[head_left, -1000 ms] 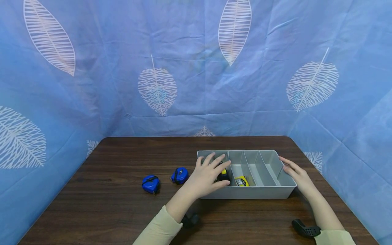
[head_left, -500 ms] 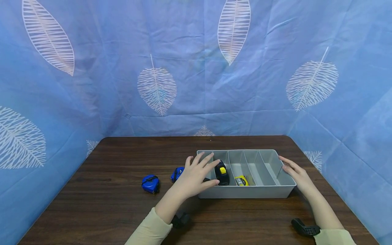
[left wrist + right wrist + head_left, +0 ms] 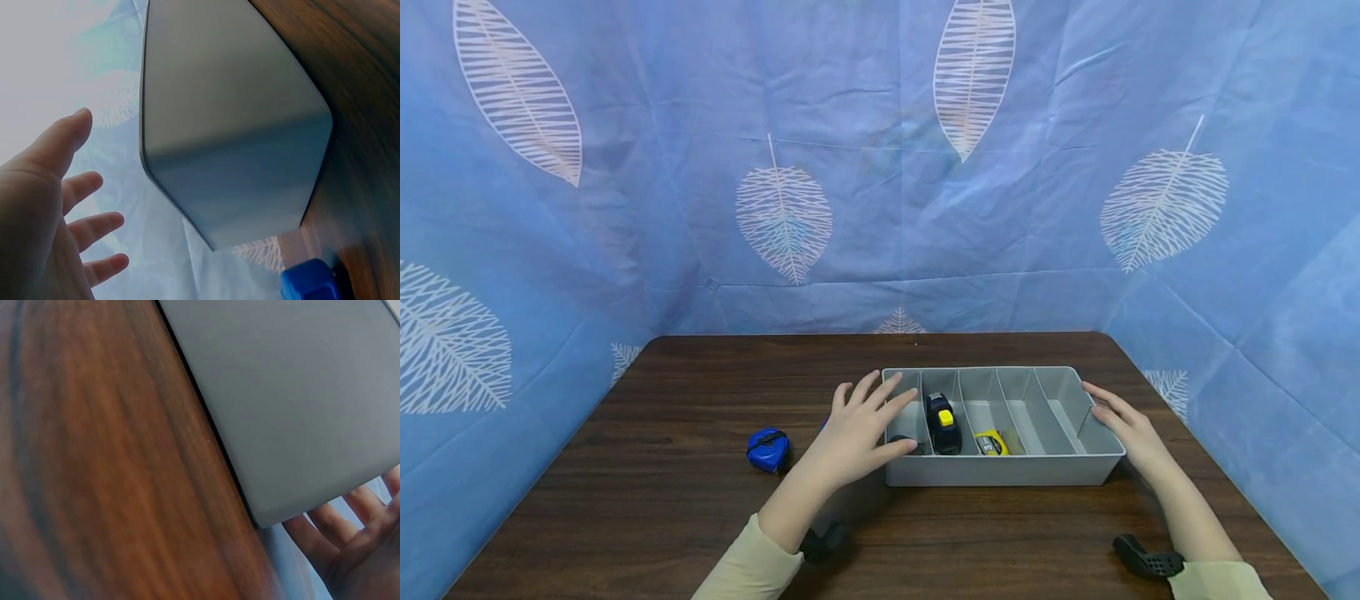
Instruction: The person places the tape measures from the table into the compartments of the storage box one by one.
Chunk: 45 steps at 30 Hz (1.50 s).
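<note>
A black tape measure (image 3: pixel 943 427) with a yellow button and a smaller yellow tape measure (image 3: pixel 993 443) are seen in neighbouring compartments of a grey five-part tray (image 3: pixel 1000 472); its right end is touched by the right hand (image 3: pixel 1131 433), fingers slightly apart; the left hand (image 3: pixel 850 437), fingers spread, has been shifted leftward since a second ago, the black tape measure left uncovered.

Looks like staged tabletop set: blue leaf-print cloth (image 3: pixel 865 217) behind dark wood-grain table (image 3: pixel 625 517).
</note>
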Available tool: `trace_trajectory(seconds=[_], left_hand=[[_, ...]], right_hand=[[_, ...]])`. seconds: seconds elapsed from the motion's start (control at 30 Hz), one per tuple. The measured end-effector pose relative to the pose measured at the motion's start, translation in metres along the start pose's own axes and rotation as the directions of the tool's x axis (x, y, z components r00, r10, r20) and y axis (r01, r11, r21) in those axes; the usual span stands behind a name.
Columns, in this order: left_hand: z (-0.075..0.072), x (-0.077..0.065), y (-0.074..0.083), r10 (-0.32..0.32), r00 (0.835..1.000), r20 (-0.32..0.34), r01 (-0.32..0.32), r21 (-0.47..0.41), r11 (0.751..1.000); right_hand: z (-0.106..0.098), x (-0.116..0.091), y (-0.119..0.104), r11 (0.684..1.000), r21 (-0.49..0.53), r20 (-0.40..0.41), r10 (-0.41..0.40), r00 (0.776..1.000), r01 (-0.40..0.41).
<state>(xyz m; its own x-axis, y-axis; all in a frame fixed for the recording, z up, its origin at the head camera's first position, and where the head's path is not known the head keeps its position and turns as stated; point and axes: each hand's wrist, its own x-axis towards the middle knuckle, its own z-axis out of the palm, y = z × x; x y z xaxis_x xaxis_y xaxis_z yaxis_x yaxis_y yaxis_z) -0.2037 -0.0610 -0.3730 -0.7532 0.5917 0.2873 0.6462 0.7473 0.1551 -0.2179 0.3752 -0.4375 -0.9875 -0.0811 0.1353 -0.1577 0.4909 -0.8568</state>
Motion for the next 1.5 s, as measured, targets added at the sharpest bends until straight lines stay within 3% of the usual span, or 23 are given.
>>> trace_trajectory(seconds=[0.8, 1.5], left_hand=[[-0.008, -0.027, -0.030, -0.086, 0.996, -0.002, 0.086, -0.034, 0.996], [-0.017, -0.057, -0.058, -0.102, 0.994, -0.031, 0.102, -0.006, 0.995]], right_hand=[[0.000, -0.001, 0.001, 1.000, 0.017, 0.002, -0.008, 1.000, 0.007], [0.000, -0.004, -0.001, 1.000, 0.029, 0.007, -0.008, 1.000, 0.007]])
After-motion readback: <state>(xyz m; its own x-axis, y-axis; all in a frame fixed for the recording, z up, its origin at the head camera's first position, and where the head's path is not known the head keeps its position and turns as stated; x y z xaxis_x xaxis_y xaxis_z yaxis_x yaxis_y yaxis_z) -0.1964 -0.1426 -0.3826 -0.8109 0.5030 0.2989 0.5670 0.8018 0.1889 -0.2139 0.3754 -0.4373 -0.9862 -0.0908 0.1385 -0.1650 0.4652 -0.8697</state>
